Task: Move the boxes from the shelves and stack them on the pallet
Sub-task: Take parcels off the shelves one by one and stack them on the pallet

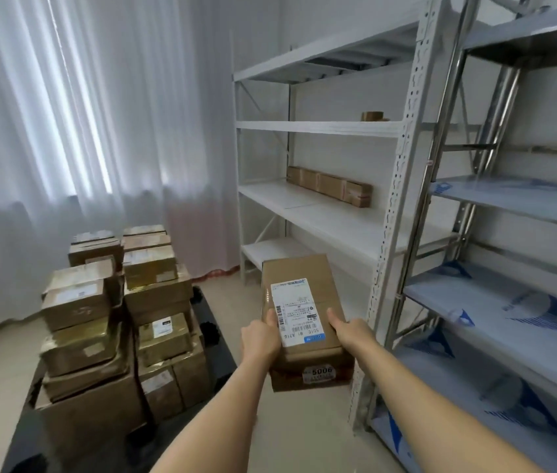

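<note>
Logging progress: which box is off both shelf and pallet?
The labelled box gripped between both hands, left and right; every other box rests somewhere.

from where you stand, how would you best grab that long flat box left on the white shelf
Probably take the long flat box by its two short ends, one hand on each, coming from the open front of the white shelf. It lies low along the back, too long for one hand. The left hand and right hand first need to put down the labelled box.
</note>
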